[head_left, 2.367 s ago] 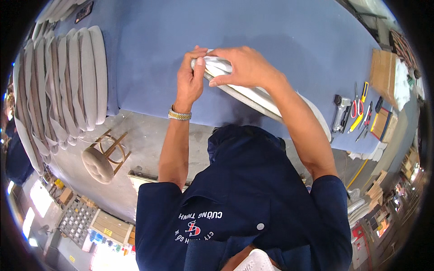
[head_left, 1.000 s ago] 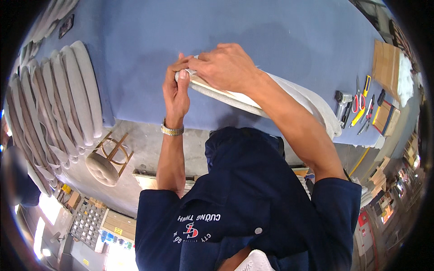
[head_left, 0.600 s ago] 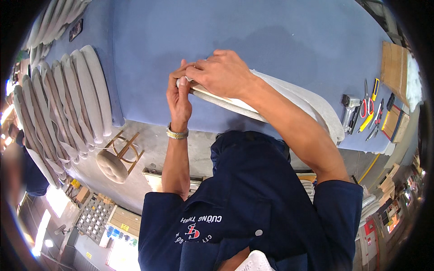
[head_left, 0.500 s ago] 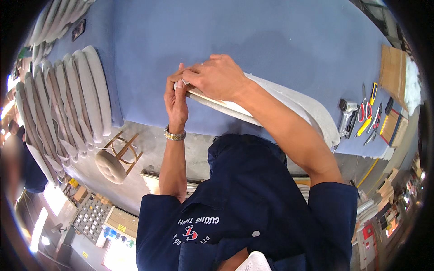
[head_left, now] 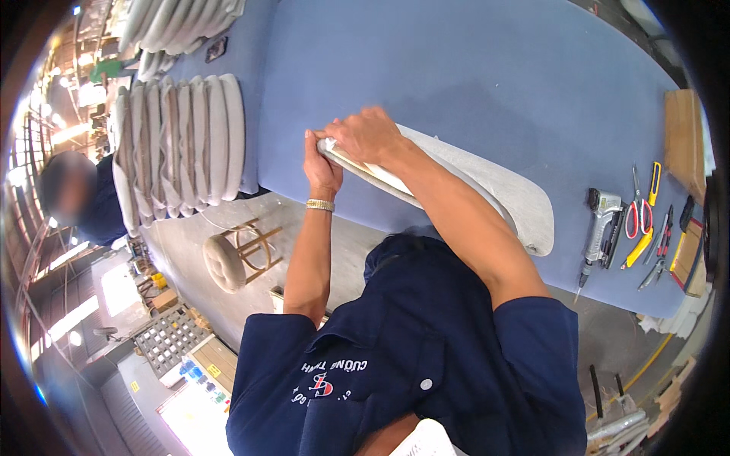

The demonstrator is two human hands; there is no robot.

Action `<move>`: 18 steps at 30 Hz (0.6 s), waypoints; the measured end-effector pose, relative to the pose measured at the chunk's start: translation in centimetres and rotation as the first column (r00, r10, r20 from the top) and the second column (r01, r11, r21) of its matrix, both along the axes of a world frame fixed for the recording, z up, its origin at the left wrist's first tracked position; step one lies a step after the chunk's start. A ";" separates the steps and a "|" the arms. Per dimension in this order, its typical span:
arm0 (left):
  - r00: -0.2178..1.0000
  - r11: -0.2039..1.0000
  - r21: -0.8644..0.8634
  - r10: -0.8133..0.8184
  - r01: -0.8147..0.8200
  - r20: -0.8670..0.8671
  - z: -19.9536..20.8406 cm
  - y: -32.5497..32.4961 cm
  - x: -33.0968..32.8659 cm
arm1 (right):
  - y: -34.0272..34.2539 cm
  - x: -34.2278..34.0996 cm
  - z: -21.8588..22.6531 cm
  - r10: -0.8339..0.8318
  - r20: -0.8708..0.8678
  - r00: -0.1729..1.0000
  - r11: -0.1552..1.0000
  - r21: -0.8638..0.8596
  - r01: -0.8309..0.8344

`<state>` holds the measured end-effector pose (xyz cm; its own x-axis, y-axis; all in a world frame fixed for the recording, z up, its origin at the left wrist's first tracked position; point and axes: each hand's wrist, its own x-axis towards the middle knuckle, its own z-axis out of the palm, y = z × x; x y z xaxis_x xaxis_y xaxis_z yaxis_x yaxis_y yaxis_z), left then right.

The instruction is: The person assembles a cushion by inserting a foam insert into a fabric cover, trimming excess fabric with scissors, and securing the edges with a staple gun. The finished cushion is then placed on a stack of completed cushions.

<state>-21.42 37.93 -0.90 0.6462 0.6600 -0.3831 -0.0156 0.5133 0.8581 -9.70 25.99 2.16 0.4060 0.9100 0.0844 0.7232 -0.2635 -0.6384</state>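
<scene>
A long, light grey upholstered panel [head_left: 528, 209] with rounded ends lies slanted across the near edge of the blue-covered table, its left end raised in my hands. My left hand [head_left: 322, 169], with a metal-band watch at the wrist, is closed round that end; some of its fingers are hidden behind it. From above, my right hand [head_left: 370, 135] bends over the same end, fingers curled on the cover's edge. A pale inner strip shows along the panel's near side, and a small white bit of material sticks out between the hands. My right forearm hides the panel's middle.
At right on the table [head_left: 456, 61] lie a staple gun [head_left: 602, 228], red-handled scissors [head_left: 639, 218], yellow cutters [head_left: 655, 182] and pliers [head_left: 655, 272]. Similar grey panels [head_left: 182, 144] stand in a row at left, near a phone [head_left: 217, 50]. A stool [head_left: 224, 262] and another person [head_left: 91, 194] are beyond.
The view has turned, so the table's things sit farther right. Both hands stay at the panel's left end; my left thumb has shifted off its near edge, and more of the panel's broad face shows.
</scene>
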 end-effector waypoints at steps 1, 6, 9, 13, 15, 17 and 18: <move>1.000 1.000 -0.009 0.015 -0.015 0.011 -0.1 0.1 -0.1 | -0.3 -0.2 -0.3 -0.005 0.005 1.000 0.999 0.054 0.005; 0.996 0.999 0.029 0.045 -0.042 -0.075 0.4 -0.5 -0.6 | 0.3 -1.4 -1.9 -0.001 -0.022 1.000 0.998 0.062 0.003; 0.996 0.998 0.059 0.000 0.006 -0.094 -0.2 0.5 -2.1 | 0.1 -2.9 -1.6 -0.010 -0.058 0.998 0.989 0.147 0.019; 0.994 0.993 0.036 -0.110 0.109 0.025 -0.4 0.2 -2.3 | -2.8 -2.8 1.3 -0.042 -0.045 0.998 0.995 0.088 0.045; 0.982 0.987 0.065 -0.151 0.145 0.113 0.5 -1.3 -1.9 | -4.3 -2.9 2.3 -0.080 -0.054 0.995 0.991 0.101 0.085; 0.971 0.980 0.129 -0.170 0.149 0.168 1.9 -2.7 -2.4 | -5.4 -3.7 2.8 -0.119 -0.036 0.992 0.983 0.136 0.123; 0.965 0.973 0.174 -0.184 0.152 0.188 2.4 -3.4 -2.3 | -6.1 -3.8 3.0 -0.145 -0.023 0.989 0.978 0.149 0.147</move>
<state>-23.70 34.50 1.50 0.8060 0.5764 -0.1343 -0.1213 0.3829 0.9158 -13.49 19.88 5.17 0.5353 0.8183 0.2095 0.6760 -0.2663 -0.6871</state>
